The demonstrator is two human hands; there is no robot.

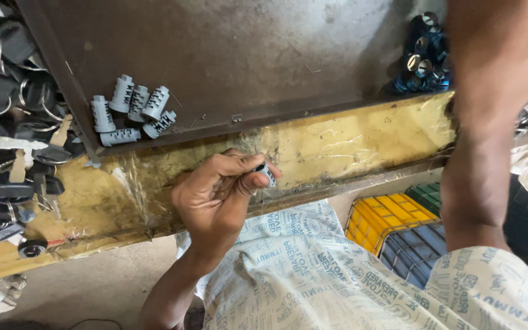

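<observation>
Far left: a heap of black-headed keys on metal rings [4, 122], too tangled to count. Next, on the dark brown metal tray [233, 55], six grey lock cylinders [132, 113] bunched near the tray's lower left corner, ribbed and slotted along their sides, some upright, some lying flat. Below the tray, a yellow bench edge [349, 140] wrapped in wrinkled clear film. In the middle, left hand [218, 195] closed, thumb and forefinger pinching one small lock cylinder [266, 172], short, dark-bodied with a pale metallic end, held just in front of the film-covered yellow edge, well apart from the six on the tray. Underneath, a cream garment [313, 275] printed all over with blue-grey lettering and round emblems. Further right, three plastic crates on the floor: one yellow [380, 220], one green [429, 194], one dark blue [414, 250], all slatted. At the tray's upper right corner, a pile of blue-bodied cylinders [423, 58] with silver slotted faces, count unclear. Far right, right forearm [481, 122] reaching up past the top edge, hand out of view, so grip impossible to tell.
</observation>
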